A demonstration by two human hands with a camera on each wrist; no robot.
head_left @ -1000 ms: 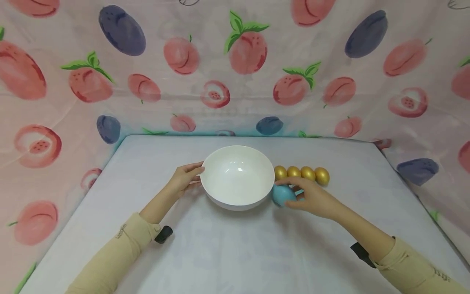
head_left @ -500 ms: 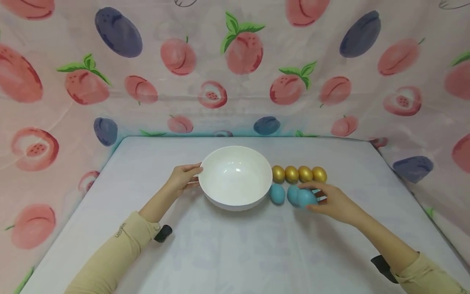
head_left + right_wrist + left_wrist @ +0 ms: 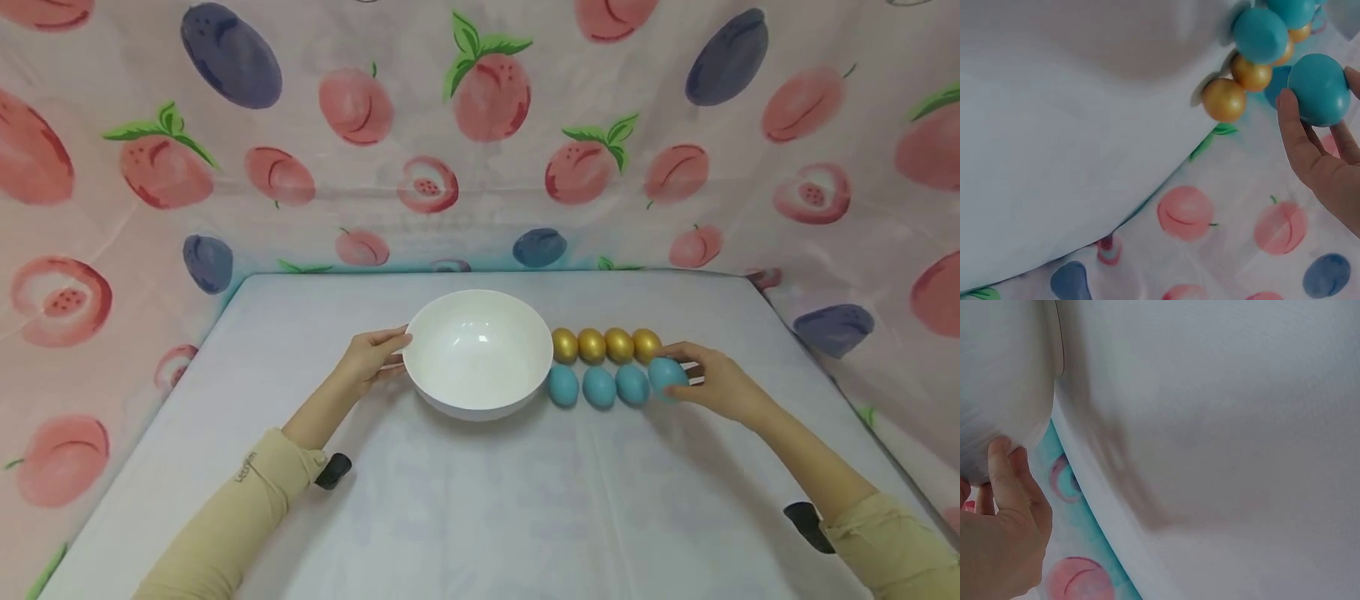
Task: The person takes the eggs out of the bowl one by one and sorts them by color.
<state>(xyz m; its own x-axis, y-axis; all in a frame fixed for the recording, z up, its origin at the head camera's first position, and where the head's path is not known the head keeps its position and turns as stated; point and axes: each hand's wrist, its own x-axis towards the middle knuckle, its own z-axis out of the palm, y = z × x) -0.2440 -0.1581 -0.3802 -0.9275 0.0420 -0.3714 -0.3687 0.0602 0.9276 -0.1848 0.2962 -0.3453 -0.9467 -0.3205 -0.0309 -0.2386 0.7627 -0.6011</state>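
Note:
A large white bowl [image 3: 477,350] stands mid-table. My left hand [image 3: 369,358] grips its left side, thumb at the rim and fingers against the outer wall; the left wrist view shows fingers [image 3: 1001,472] on that wall. My right hand [image 3: 716,382] pinches a blue egg [image 3: 667,377] between thumb and fingers, at the right end of a row of three other blue eggs [image 3: 600,388]. Behind them lies a row of several golden eggs [image 3: 591,345], starting close by the bowl. In the right wrist view, the held blue egg [image 3: 1319,90] sits between the fingertips.
A white cloth covers the table [image 3: 480,500]. Behind it and along both sides hangs a fruit-print curtain [image 3: 300,225]. Dark wrist-camera pieces [image 3: 333,472] show at both cuffs.
My right hand has moved right, away from the bowl, with a blue egg in its fingers. Blue eggs it covered before now show in a row. The left hand keeps its grip on the bowl.

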